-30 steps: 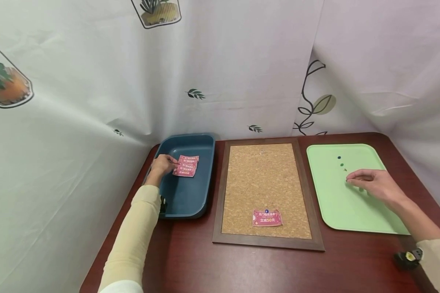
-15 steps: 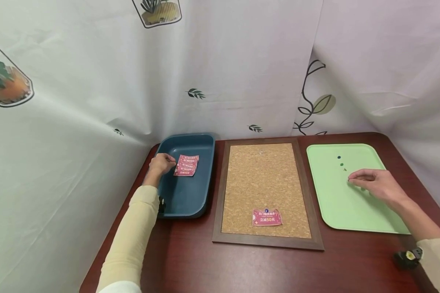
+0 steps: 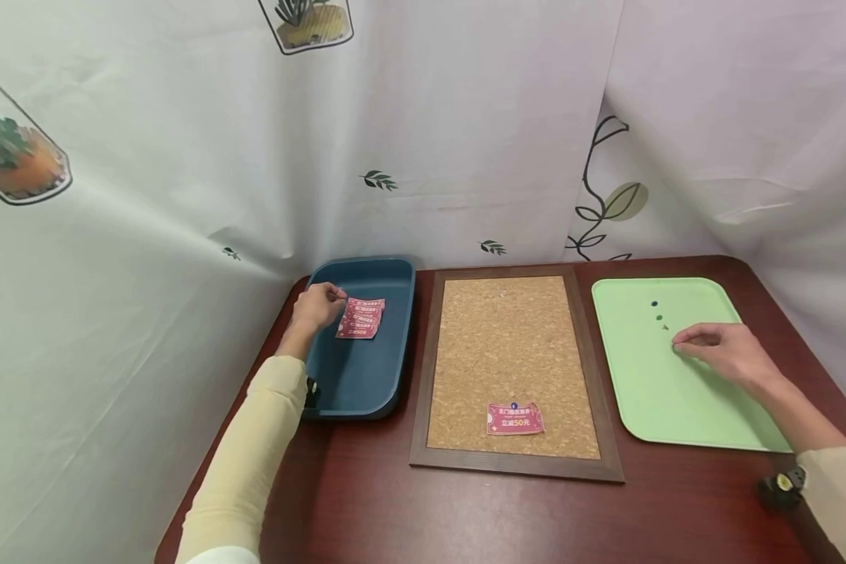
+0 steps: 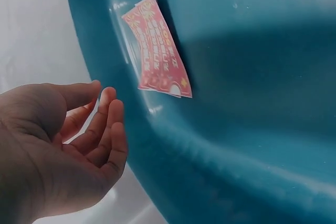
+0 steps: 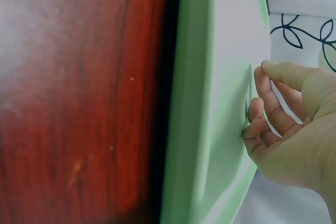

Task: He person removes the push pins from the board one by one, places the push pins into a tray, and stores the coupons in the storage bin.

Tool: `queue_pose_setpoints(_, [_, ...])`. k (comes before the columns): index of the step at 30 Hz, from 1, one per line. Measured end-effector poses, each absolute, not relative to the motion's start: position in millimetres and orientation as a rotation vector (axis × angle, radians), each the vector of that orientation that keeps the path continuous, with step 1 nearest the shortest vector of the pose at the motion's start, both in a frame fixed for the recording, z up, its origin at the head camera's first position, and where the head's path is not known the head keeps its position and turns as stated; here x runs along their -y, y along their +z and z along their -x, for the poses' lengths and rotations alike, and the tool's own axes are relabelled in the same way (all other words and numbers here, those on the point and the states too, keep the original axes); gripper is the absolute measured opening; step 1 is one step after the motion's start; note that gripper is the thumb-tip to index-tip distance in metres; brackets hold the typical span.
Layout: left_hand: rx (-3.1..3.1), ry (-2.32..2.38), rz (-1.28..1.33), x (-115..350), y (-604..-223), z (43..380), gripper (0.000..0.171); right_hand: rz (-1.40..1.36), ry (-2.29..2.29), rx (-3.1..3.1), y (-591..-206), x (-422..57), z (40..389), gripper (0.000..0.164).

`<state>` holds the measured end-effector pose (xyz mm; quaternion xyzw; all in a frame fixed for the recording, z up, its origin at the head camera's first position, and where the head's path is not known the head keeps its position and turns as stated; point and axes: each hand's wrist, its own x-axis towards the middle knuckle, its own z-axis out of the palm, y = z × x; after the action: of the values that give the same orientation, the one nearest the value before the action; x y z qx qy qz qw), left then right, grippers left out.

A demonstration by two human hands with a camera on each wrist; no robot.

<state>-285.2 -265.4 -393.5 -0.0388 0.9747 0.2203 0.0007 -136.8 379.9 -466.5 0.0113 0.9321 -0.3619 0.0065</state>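
Observation:
Over the left end of the blue bin [image 3: 370, 392] is my left hand [image 3: 317, 305], thumb and fingers loosely bent. The left wrist view shows nothing between its fingers. Close to its fingertips lie several overlapping pink coupons [image 3: 361, 319] in the bin. My right hand [image 3: 726, 352] is low over the green tray [image 3: 648, 399], pinching a tiny dark thing, seemingly a pushpin, between thumb and index finger; the fingertips mostly hide it. Beyond that hand are a blue pushpin [image 3: 654, 303], a green pushpin [image 3: 659, 317] and a small dark one [image 3: 666, 327].
A framed cork board [image 3: 511, 352] lies between bin and tray. Near its front edge is a pink coupon [image 3: 515, 421] with a blue pushpin [image 3: 514, 406] at its top. A printed curtain [image 3: 437, 125] hangs behind the dark red table [image 3: 395, 509].
My left hand has drawn back slightly from the coupons, then moved a little towards the bin's far side. My right hand has shifted slightly right over the tray. The coupons look nearly unmoved.

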Motion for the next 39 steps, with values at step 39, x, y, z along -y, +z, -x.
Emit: queue_pose_setpoints(39, [-3.061,0.799,-0.138,235,-386,268,0.019,-0.119,-1.089,-3.057,-464,-380,153,0.033])
